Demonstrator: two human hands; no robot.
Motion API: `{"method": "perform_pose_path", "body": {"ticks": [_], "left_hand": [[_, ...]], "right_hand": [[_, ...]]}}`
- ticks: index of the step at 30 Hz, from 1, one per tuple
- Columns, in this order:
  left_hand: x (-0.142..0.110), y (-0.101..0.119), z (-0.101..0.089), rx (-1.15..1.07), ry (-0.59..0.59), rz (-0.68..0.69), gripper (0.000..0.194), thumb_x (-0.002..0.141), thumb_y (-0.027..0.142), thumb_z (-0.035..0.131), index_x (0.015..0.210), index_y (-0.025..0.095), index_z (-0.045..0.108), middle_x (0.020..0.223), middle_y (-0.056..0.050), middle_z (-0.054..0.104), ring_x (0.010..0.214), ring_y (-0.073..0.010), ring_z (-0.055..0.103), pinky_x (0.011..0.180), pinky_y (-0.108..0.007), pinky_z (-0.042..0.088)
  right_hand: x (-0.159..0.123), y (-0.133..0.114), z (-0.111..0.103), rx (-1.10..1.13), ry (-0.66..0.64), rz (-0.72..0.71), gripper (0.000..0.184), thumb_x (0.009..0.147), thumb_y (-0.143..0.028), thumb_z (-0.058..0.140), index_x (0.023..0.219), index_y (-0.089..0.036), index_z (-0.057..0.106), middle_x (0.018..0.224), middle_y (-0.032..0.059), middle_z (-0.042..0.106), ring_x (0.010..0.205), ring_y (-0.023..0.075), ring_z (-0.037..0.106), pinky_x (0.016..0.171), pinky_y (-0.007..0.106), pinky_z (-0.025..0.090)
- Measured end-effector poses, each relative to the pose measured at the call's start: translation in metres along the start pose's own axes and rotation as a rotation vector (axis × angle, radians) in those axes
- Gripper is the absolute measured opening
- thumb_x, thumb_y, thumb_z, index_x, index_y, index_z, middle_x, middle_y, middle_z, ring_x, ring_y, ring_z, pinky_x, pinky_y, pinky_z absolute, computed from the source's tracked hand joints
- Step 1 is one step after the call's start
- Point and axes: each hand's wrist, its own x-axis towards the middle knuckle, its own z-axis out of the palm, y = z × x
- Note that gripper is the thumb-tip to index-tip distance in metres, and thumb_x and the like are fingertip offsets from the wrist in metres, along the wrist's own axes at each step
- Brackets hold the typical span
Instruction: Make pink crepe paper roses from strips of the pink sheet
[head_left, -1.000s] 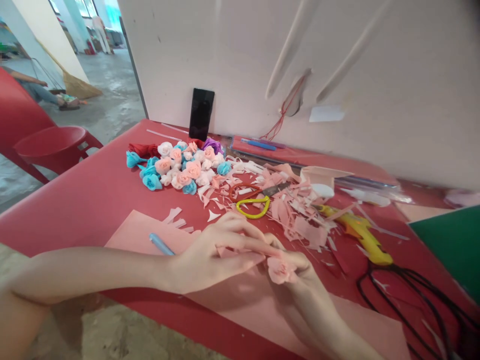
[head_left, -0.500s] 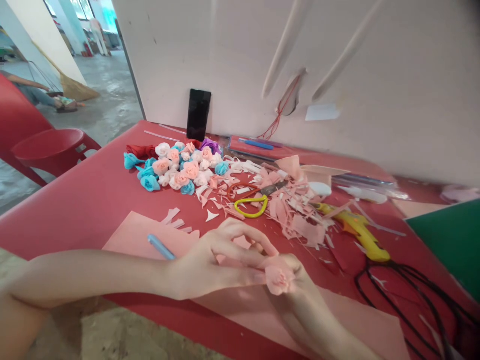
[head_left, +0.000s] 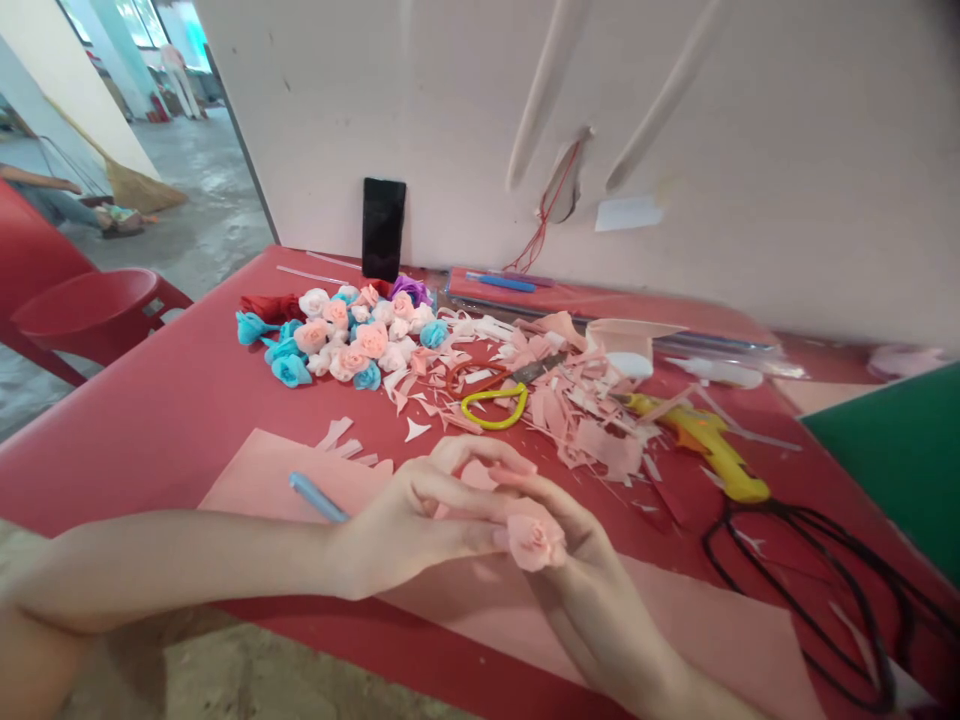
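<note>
spreading beneath both hands, the red desk bears a large pink sheet at its near side, within easy reach. farther back, paper roses are heaped together, perhaps to keep them off the pink scraps beside them. the left hand has its grip partly closed, thumb touching the petals, fingers arched around a bit of loose pink paper. the right hand has its grip closed around the flower's base, probably to steady it with the bloom facing out. the yellow glue gun lies on the right, perhaps to be handy for the right arm. the black phone leans upright against the wall; the scissors rest among cuttings. smallest is the pink rose, above the sheet between both hands.
</note>
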Motion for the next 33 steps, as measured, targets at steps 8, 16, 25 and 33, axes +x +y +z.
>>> {"method": "perform_pose_path", "body": {"ticks": [8, 16, 25, 33], "left_hand": [[0.000, -0.002, 0.000, -0.066, 0.033, -0.038, 0.010, 0.077, 0.030, 0.065, 0.075, 0.030, 0.075, 0.108, -0.002, 0.045, 0.089, -0.0138, 0.053, 0.071, -0.029, 0.054], [0.002, -0.001, 0.000, -0.077, 0.088, -0.058, 0.006, 0.073, 0.027, 0.070, 0.076, 0.026, 0.075, 0.091, 0.000, 0.047, 0.071, -0.0074, 0.056, 0.063, -0.023, 0.057], [0.002, -0.003, -0.001, -0.040, 0.095, 0.056, 0.016, 0.076, 0.012, 0.065, 0.073, 0.025, 0.075, 0.085, 0.002, 0.049, 0.064, -0.0063, 0.062, 0.064, -0.022, 0.058], [0.002, -0.001, 0.000, -0.107, 0.059, 0.021, 0.029, 0.077, 0.000, 0.058, 0.071, 0.024, 0.075, 0.086, 0.004, 0.050, 0.064, -0.0044, 0.063, 0.064, -0.018, 0.055]], "right_hand": [[-0.001, 0.003, -0.006, -0.262, -0.042, -0.213, 0.019, 0.077, -0.044, 0.063, 0.075, -0.029, 0.074, 0.070, 0.0018, 0.059, 0.071, 0.0153, 0.054, 0.064, 0.029, 0.048], [-0.001, -0.005, 0.002, -0.297, 0.014, -0.291, 0.023, 0.076, -0.033, 0.066, 0.056, -0.024, 0.069, 0.065, 0.0001, 0.057, 0.062, 0.0114, 0.054, 0.055, 0.022, 0.046], [0.000, -0.009, 0.007, -0.347, 0.017, -0.335, 0.024, 0.078, -0.029, 0.064, 0.055, -0.021, 0.065, 0.059, -0.0007, 0.054, 0.057, 0.0103, 0.050, 0.053, 0.022, 0.044], [0.002, -0.004, 0.004, -0.286, -0.012, -0.306, 0.018, 0.079, -0.027, 0.064, 0.061, -0.022, 0.067, 0.063, -0.0009, 0.057, 0.060, 0.0108, 0.053, 0.055, 0.023, 0.042]]}}
